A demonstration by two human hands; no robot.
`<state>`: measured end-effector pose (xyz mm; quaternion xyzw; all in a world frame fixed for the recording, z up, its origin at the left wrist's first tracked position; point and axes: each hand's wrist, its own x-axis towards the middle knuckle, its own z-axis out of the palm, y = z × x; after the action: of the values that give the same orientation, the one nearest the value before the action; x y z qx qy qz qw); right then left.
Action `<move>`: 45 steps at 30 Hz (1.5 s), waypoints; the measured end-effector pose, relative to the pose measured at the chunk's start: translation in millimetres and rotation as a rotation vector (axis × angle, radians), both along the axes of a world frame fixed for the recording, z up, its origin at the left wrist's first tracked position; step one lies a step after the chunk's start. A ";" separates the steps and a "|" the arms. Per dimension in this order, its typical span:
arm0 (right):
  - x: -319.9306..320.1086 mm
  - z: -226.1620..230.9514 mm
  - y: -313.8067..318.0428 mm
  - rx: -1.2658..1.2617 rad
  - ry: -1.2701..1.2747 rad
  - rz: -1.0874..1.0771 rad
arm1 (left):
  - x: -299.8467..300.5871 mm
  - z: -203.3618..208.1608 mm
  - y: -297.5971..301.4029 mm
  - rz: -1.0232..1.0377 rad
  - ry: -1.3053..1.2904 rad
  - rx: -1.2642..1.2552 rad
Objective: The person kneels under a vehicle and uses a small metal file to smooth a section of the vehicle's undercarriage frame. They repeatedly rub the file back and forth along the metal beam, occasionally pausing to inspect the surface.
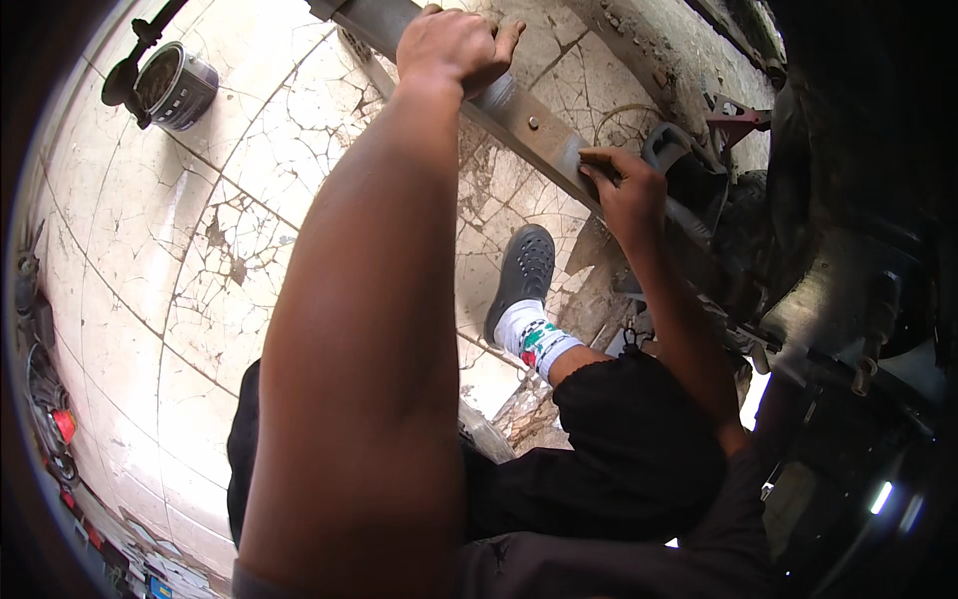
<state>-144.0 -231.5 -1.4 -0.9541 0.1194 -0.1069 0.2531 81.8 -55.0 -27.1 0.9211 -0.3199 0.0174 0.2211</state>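
Note:
A long grey metal beam [554, 148] runs slantwise from the top middle down to the right. On its face is a small round stud or hole [533, 124], with pale scuffed patches to either side. My left hand [454, 48] lies over the upper part of the beam, its fingers curled round the far edge and the thumb sticking out to the right. Farther down, my right hand [629, 190] has thumb and fingertips pinched together against the beam's surface beside a pale patch. Anything between those fingertips is too small to make out.
Cracked pale floor tiles [130, 270] spread to the left, where a paint can [178, 88] stands by a dark metal part. My shoe [527, 268] rests below the beam. Dark vehicle-like parts [848, 270] and a reddish stand [736, 122] crowd the right side.

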 end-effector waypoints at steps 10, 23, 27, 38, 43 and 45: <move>1.4 4.7 -0.6 0.103 0.088 -0.029 | 1.1 2.9 -1.2 0.095 0.027 -0.265; -1.8 3.6 7.0 0.038 0.000 0.058 | 3.8 -8.9 -5.4 0.147 -0.040 -0.314; 11.0 -0.2 0.3 -0.030 -0.025 0.064 | 5.4 -13.4 -5.8 0.131 -0.121 -0.267; 9.0 5.3 4.0 0.025 0.028 0.036 | 13.7 -31.0 -12.5 0.097 -0.232 -0.147; 12.7 0.6 -2.8 -0.136 0.013 -0.005 | 11.5 -24.7 -15.6 0.091 -0.172 -0.066; 5.9 3.5 2.1 -0.095 0.037 0.037 | 11.3 -19.3 -15.2 0.095 -0.141 -0.035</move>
<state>-138.2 -229.4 2.1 -0.9688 0.1014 -0.0902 0.2074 93.0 -70.2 -46.4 0.9278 -0.2901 0.0982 0.2130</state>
